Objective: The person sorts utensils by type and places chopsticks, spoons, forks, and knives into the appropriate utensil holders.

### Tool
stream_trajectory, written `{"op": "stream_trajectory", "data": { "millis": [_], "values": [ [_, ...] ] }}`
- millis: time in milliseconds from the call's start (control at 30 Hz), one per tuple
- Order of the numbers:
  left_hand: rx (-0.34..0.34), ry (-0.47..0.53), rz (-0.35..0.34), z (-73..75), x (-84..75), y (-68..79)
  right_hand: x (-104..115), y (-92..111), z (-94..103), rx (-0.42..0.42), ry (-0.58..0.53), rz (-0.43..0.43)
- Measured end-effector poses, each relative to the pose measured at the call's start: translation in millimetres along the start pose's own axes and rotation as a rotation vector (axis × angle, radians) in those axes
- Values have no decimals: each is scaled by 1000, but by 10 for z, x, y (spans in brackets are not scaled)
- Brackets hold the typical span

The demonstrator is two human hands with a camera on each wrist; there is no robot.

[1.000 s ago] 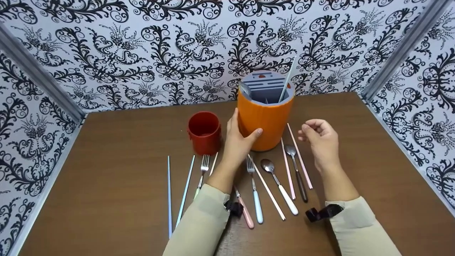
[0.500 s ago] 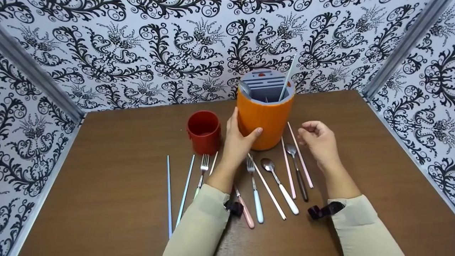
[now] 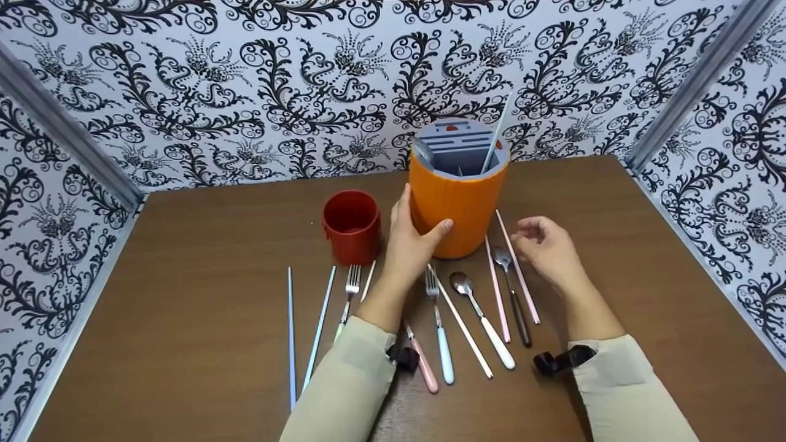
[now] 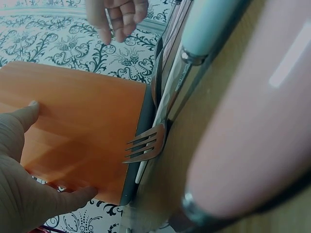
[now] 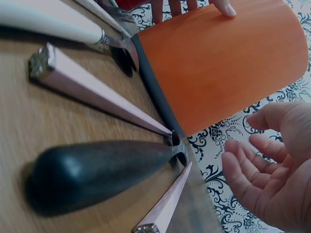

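Note:
My left hand [image 3: 410, 248] holds an orange cutlery holder [image 3: 463, 209] by its front left side, thumb across the front. Its grey slotted top carries a pale chopstick [image 3: 498, 132] leaning right and a spoon [image 3: 422, 152] at the left. Right of the holder, my right hand [image 3: 548, 250] hovers with loosely curled fingers and nothing in them. Nearest to it is a pink chopstick [image 3: 519, 270], beside a dark-handled spoon [image 3: 511, 291] and a second pink chopstick. In the left wrist view, a fork [image 4: 150, 143] lies close to the holder's dark base.
A red cup [image 3: 356, 245] stands left of the holder. Blue chopsticks [image 3: 291, 337], a green-handled fork [image 3: 350, 291], a blue-handled fork [image 3: 443, 350], a pink-handled utensil [image 3: 424, 368] and a white-handled spoon [image 3: 491, 337] lie in front. Patterned walls enclose the brown table [image 3: 184, 294].
My right hand has lowered slightly toward the table and shifted a little to the left. The left hand and the holder have stayed in place.

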State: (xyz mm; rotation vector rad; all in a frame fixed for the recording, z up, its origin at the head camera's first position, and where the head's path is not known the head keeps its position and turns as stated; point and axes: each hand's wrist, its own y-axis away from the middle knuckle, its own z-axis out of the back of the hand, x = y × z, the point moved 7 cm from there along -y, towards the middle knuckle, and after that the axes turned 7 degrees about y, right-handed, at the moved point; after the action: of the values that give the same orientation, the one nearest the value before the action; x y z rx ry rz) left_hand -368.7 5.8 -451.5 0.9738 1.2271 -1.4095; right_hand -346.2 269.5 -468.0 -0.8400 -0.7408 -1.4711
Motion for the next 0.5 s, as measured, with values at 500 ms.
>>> {"op": "stream_trajectory", "data": {
  "millis": [500],
  "values": [
    [-1, 6, 11, -7, 14, -8, -82, 13, -67, 84, 380, 32]
  ]
}}
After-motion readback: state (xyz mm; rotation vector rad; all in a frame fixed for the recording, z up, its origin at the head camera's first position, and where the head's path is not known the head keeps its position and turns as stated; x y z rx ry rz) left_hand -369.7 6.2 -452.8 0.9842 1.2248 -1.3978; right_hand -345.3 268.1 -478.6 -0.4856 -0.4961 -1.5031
